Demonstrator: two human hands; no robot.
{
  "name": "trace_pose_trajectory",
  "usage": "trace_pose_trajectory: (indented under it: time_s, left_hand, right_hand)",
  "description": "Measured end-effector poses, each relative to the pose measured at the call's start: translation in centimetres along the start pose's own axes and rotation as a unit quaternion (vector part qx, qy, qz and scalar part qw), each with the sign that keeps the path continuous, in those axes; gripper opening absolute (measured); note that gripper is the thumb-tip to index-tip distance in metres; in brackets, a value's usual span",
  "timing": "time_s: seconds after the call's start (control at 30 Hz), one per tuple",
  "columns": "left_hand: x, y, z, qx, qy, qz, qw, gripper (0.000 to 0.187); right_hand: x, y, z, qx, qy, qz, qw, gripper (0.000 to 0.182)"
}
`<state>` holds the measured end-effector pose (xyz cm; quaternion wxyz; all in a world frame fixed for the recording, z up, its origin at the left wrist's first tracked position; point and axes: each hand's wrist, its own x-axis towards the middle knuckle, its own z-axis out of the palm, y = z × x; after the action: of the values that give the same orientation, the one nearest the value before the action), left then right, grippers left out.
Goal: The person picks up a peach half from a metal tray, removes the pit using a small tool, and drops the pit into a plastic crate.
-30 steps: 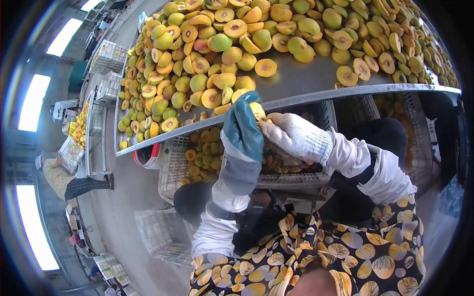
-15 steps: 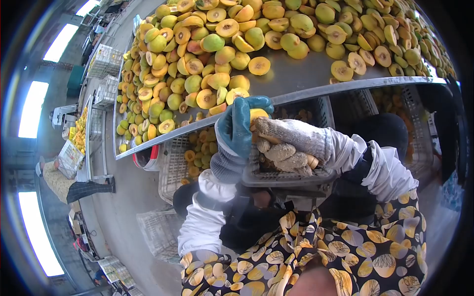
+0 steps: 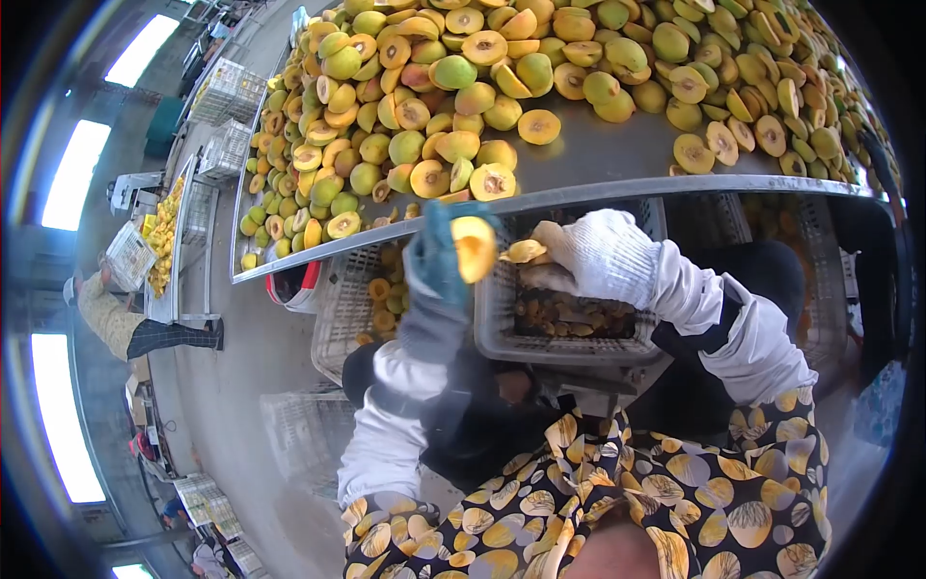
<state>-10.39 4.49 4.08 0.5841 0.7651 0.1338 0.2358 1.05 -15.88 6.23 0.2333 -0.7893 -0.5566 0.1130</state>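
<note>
My left hand point(image 3: 442, 259), in a teal rubber glove, is closed around a halved peach point(image 3: 474, 249). The cut face of the peach is turned up and shows a smooth hollow at its centre. Just to the right, my right hand point(image 3: 598, 259) in a white knit glove is curled shut, with a yellow-brown pit piece point(image 3: 524, 252) at its fingertips. The wooden-handled tool seen in that fist earlier is hidden by the glove now. Below the right hand stands a grey crate point(image 3: 492, 333) with dark brown scraps point(image 3: 569, 317) in it.
A metal table point(image 3: 598, 154) ahead carries a heap of halved peaches point(image 3: 405, 116); its raised rim point(image 3: 617, 193) runs close past my hands. Another crate point(image 3: 333, 323) with peach halves and a red-rimmed bucket point(image 3: 297, 288) stand to the left. Farther left, a person point(image 3: 111, 314) holds a crate.
My hands have drawn apart, the right moving right and the left slightly down and left. The peach half now shows its hollow, and a pit piece shows at my right fingertips.
</note>
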Motion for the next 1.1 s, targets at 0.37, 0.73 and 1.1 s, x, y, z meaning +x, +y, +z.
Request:
trace_pose_trajectory:
  time_s: [0.37, 0.73, 1.1]
  left_hand:
    - [11.1, -6.1, -2.5, 0.502, 0.124, -0.131, 0.846, 0.054]
    - [3.0, -5.5, 2.4, 0.114, 0.057, 0.268, 0.955, 0.035]
    - [1.0, -1.3, 5.5, -0.141, 0.066, 0.104, 0.982, 0.042]
  right_hand:
    - [-0.4, 1.9, 3.5, -0.020, -0.074, 0.138, 0.987, 0.048]
    - [0.4, -0.1, 0.1, 0.804, -0.142, 0.215, 0.535, 0.060]
    - [0.4, -1.2, 1.1, 0.285, 0.125, 0.112, 0.944, 0.046]
